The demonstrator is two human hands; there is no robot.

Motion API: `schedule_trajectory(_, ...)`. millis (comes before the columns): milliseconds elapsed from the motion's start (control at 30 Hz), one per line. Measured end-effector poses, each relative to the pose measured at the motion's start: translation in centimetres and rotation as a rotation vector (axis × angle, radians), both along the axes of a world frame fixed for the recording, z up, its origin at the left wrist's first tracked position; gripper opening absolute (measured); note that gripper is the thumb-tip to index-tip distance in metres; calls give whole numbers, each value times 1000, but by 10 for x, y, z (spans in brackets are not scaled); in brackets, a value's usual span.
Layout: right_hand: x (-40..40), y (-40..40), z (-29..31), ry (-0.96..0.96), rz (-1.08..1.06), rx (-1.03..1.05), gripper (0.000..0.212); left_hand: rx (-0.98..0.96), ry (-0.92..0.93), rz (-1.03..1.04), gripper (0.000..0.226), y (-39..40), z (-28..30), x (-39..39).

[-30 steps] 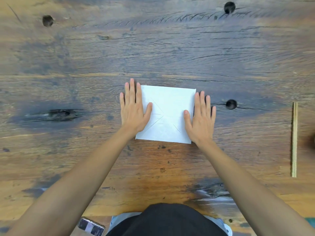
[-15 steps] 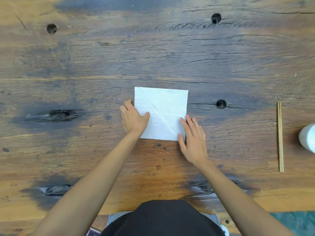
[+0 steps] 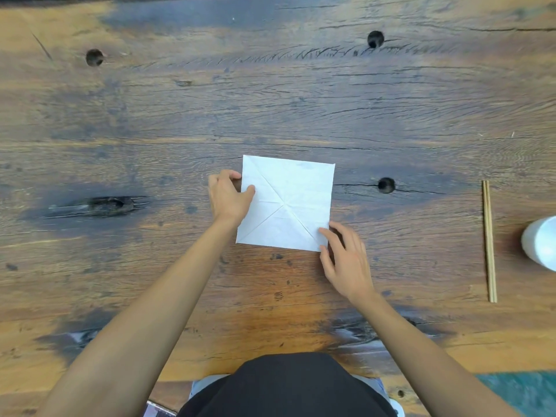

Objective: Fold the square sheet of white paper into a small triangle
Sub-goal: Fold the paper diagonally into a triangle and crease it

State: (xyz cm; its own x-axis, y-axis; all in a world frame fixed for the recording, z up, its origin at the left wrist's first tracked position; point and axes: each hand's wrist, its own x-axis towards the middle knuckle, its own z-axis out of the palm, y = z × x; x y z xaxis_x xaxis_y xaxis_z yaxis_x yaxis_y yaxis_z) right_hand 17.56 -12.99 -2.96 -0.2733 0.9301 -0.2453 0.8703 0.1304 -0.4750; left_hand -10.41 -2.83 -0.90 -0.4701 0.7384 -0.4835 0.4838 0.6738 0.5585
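Note:
A square sheet of white paper (image 3: 293,194) lies flat and unfolded on the wooden table (image 3: 270,100), with crease lines crossing at its middle. My left hand (image 3: 228,198) rests at the sheet's left edge, thumb on top of the paper and fingers curled at the edge. My right hand (image 3: 346,260) is at the sheet's near right corner, fingertips touching that corner, fingers apart. Whether either hand pinches the paper or only presses it, I cannot tell.
A pair of wooden chopsticks (image 3: 489,240) lies to the right, running front to back. A white round object (image 3: 541,242) sits at the right edge. Dark knot holes (image 3: 386,185) mark the table. A phone (image 3: 158,412) shows at the bottom edge.
Both hands left the flat-palmed pressing pose. The left hand curled onto the left edge; the right hand drew back to the near right corner. The view shifted slightly.

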Motion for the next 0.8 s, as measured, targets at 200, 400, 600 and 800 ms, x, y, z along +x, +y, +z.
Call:
schedule_trajectory(200, 23, -20, 1, 19, 101, 75, 32, 99, -53, -51, 47, 13, 0, -1)
schedule_trajectory(400, 37, -33, -5, -85, 253, 69, 53, 18, -36, 5, 57, 20, -6, 5)
schedule_trajectory(600, 37, -40, -2, -123, 277, 32, 64, -58, -51, 80, 18, 18, -3, 6)
schedule_trajectory(800, 34, -39, 5, -96, 255, 1, 64, 75, -16, -64, 2, 5, 14, 9)
